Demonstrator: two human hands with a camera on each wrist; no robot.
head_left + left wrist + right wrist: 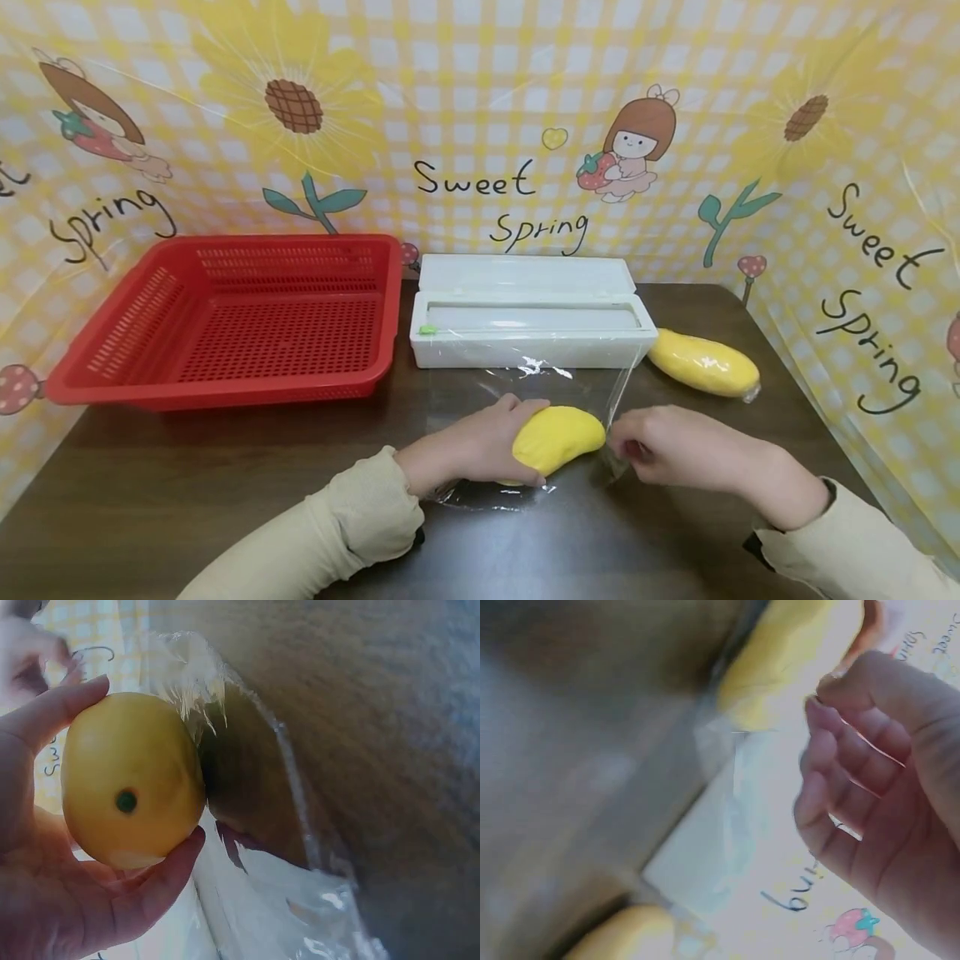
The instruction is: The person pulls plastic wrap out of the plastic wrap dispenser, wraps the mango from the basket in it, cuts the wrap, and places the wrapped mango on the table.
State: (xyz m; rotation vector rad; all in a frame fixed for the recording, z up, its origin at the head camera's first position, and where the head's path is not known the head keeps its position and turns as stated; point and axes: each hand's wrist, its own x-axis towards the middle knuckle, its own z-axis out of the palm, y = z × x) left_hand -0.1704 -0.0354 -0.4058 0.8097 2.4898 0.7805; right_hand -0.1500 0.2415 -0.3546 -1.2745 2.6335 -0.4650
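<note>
My left hand (487, 442) grips a yellow mango (558, 437) just above the table, thumb and fingers round its near end. In the left wrist view the mango (135, 780) shows a green stem spot. A sheet of clear cling film (555, 383) runs from the white cling film box (532, 350) toward me, lying beneath and around the mango. To the mango's right, my right hand (682, 446) pinches the right edge of the film between thumb and forefinger. That hand (885, 765) has its other fingers curled in the right wrist view.
Left of the box stands a red plastic basket (225, 396) with slotted walls. The box's lid (525, 275) is raised at the back. Beside its right end lies a long yellow fruit (705, 363) wrapped in film. A checked cloth (465, 100) hangs behind the brown table (495, 562).
</note>
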